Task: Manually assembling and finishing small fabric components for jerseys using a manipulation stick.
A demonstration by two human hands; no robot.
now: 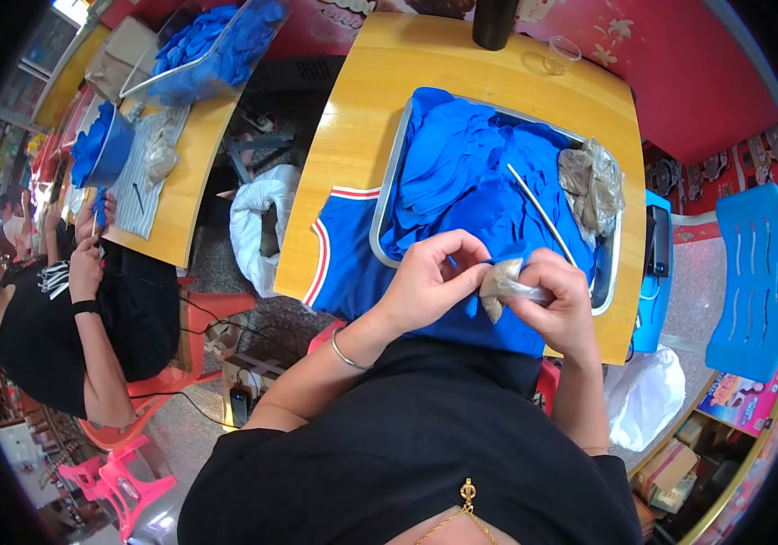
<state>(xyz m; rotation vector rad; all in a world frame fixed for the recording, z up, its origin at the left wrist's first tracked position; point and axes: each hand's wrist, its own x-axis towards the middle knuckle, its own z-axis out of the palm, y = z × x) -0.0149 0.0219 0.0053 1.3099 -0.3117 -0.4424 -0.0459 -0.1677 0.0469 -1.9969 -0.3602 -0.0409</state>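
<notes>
My right hand [557,304] is closed round a small clear plastic bag [502,286] with grey-brown stuff in it. Thumb and forefinger of my left hand [434,283] come together beside the bag; what lies between them is hidden. A bit of blue shows below those fingertips. Just beyond both hands, a metal tray [614,289] is heaped with limp blue pieces [448,154]. Across the heap lies a thin pale stick [541,213]. A larger crumpled clear bag [593,186] of brownish stuff rests at the tray's right side.
Under the tray's near left is a blue jersey [344,245] with red-and-white trim, on a wooden table [344,136]. A dark cylinder [495,23] and a clear cup [561,56] stand at the back. Leftward, another person [62,336] sits by a second table [194,150]. A blue chair [752,282] stands right.
</notes>
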